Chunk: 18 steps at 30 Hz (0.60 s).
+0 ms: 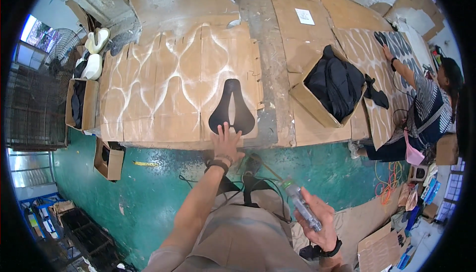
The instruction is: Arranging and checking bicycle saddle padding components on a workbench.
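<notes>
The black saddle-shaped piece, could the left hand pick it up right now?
Probably yes: the left hand holds nothing and is right at the wide end of the black saddle-shaped piece, and nothing else covers it.

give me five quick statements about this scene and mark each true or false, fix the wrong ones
1. The left hand has its fingers at the near edge of the black saddle-shaped piece. True.
2. The right hand is empty. False: it holds a translucent tool.
3. An open cardboard box with black items stands right of the saddle-shaped piece. True.
4. The floor is red. False: it is green.
5. A co-worker's hand is on the saddle-shaped piece. False: it is at another board, farther right.
</notes>
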Each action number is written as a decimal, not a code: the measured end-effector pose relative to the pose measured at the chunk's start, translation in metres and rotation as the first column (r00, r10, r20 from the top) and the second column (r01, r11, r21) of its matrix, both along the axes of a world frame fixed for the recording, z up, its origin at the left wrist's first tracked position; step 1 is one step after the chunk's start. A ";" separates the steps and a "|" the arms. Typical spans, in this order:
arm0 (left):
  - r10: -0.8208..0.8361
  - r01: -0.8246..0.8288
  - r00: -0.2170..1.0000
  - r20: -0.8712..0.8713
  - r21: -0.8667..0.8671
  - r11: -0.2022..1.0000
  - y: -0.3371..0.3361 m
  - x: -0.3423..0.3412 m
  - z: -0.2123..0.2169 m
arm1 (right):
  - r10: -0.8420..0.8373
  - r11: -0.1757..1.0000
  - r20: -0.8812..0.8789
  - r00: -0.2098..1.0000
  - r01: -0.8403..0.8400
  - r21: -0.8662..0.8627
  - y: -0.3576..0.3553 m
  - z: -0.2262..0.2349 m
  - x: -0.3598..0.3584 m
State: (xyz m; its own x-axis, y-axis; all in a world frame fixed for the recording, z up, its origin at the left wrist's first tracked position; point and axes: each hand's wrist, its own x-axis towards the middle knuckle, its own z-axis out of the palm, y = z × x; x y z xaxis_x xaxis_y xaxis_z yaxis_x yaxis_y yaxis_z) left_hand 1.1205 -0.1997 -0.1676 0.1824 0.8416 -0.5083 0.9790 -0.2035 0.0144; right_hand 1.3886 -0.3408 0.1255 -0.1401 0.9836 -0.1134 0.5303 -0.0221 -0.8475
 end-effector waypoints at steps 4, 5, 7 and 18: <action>0.002 -0.002 1.000 -0.009 0.013 1.000 -0.001 0.000 -0.002 | 0.058 0.998 -0.026 0.998 -0.058 -0.030 0.002 0.002 0.003; 0.004 -0.004 1.000 -0.009 0.012 1.000 -0.001 -0.001 -0.002 | 0.018 1.000 -0.026 0.999 -0.018 -0.019 0.003 0.002 0.002; 0.003 -0.003 1.000 0.009 0.009 1.000 -0.001 -0.001 -0.003 | -0.062 0.998 -0.028 0.998 0.063 0.004 0.003 0.002 0.001; 0.017 -0.019 0.997 0.073 0.021 1.000 0.000 -0.003 -0.005 | -0.065 0.997 0.041 0.997 0.066 -0.033 0.004 0.011 0.010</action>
State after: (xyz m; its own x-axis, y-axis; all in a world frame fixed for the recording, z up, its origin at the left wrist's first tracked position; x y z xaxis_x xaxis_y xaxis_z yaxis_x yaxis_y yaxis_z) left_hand 1.1175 -0.2001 -0.1723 0.2028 0.8560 -0.4755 0.9790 -0.1868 0.0814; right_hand 1.3983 -0.3369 0.1361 -0.0704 0.9859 -0.1515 0.5599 -0.0866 -0.8240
